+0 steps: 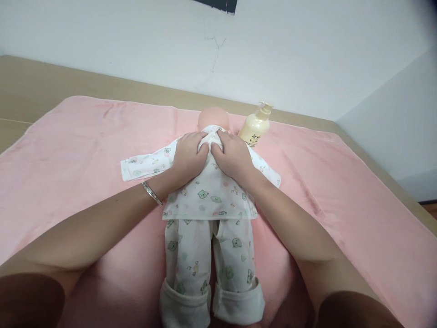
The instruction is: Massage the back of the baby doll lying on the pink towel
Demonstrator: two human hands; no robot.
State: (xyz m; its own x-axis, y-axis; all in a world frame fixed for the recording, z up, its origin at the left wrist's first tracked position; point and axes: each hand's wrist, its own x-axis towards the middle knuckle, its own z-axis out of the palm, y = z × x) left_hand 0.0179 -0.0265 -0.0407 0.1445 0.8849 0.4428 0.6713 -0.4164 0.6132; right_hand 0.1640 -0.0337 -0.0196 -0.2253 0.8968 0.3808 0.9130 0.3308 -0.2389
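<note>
A baby doll (214,117) lies on a pink blanket (102,132), its bald head toward the wall. It wears a white printed top (205,200) and matching trousers (194,255) with turned-up cuffs. My left hand (191,155) rests flat on the upper left of the top, a silver bangle at its wrist. On the upper right lies my right hand (234,155), also spread over the cloth. Both thumbs point inward near the middle, slightly apart. The doll's face does not show. Just beyond my right hand is a pale yellow pump bottle (255,125), tilted.
A wooden surface (44,75) shows around the blanket's far edge. Behind it rises a white wall (153,41) with a crack and a dark patch (225,4) at the top. Another wall section meets it at the right.
</note>
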